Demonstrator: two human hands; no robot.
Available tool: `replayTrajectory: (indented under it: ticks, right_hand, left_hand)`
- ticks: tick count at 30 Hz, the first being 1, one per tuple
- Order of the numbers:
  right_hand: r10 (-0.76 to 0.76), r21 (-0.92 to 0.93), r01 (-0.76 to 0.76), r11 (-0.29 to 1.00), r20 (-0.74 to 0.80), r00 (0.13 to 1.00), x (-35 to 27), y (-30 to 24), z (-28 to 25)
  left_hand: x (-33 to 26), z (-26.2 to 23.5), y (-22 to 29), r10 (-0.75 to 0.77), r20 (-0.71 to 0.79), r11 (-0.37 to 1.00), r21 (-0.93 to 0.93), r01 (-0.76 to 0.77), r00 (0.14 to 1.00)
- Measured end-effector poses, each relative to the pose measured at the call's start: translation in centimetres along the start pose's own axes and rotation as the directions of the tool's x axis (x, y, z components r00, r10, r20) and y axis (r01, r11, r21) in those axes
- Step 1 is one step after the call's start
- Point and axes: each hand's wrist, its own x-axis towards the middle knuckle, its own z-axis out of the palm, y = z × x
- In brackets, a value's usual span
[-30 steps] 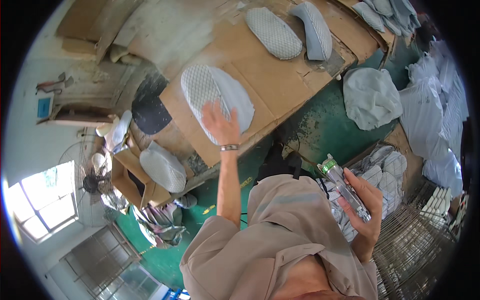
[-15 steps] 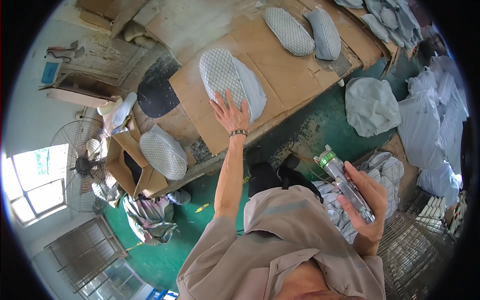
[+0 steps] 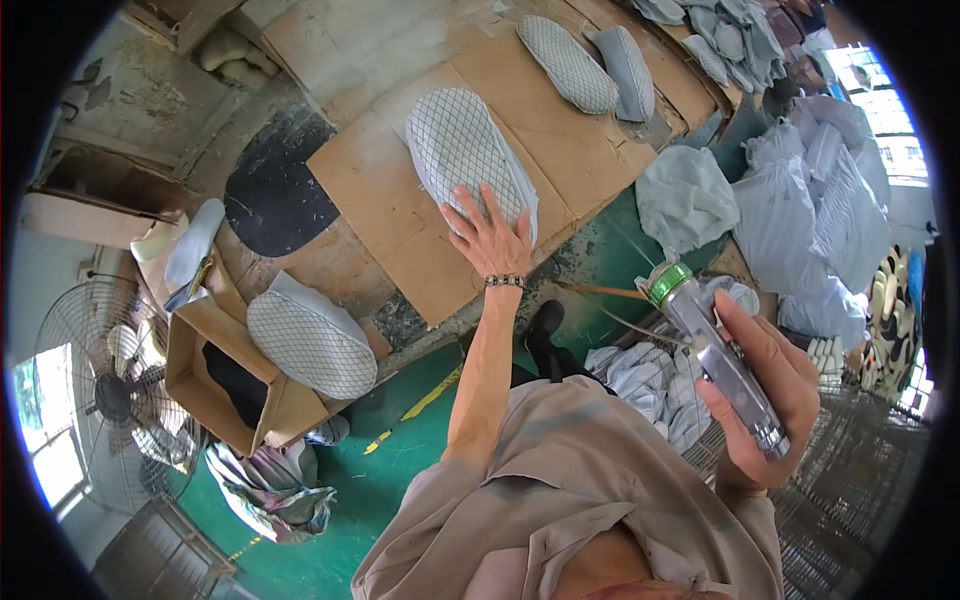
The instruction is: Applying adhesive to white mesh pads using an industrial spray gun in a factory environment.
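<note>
Head view. Left hand lies flat, fingers spread, on the near end of a grey quilted pad on the cardboard sheet; the pad's near edge is hidden under the palm. Right hand is wrapped around a clear, green-capped spray bottle, its base cut off by the fingers. Quilted pads counted: four, possibly more in the blurred fabric pile.

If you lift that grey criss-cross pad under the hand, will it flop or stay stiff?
The grey quilted pad would probably flop: it looks like soft padded fabric, lying flat on the cardboard under the left hand. It likely weighs little for its size, and being flat it shouldn't roll.
</note>
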Motion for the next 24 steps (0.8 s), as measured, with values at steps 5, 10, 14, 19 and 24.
replayTrajectory:
  ticks: [5, 10, 14, 19, 24]
  right_hand:
    - [-0.025, 0.084, 0.018, 0.996, 0.075, 0.997, 0.8, -2.8, 1.4]
    - [-0.081, 0.066, 0.077, 0.995, 0.072, 0.994, 1.4, -4.0, 2.9]
    - [0.069, -0.09, -0.07, 0.993, -0.016, 0.997, 1.5, -5.2, 3.4]
    - [-0.036, -0.028, 0.038, 0.999, 0.054, 0.998, 1.6, -6.0, 3.3]
    - [0.048, -0.022, -0.047, 0.999, 0.055, 0.997, 1.3, -5.6, 4.0]
  left_hand:
    - [-1.7, -1.2, -1.3, 0.067, 0.071, 0.997, -0.043, -0.064, 0.995]
    - [-3.6, -0.8, -1.3, 0.105, 0.126, 0.991, -0.091, -0.094, 0.986]
    - [-3.7, -0.6, -1.6, 0.1, 0.17, 0.991, -0.103, -0.084, 0.98]
    - [-3.2, -1.4, -1.6, 0.098, 0.223, 0.989, -0.13, -0.07, 0.97]
    - [-2.6, -3.1, -3.4, 0.192, 0.195, 0.955, -0.263, -0.137, 0.962]
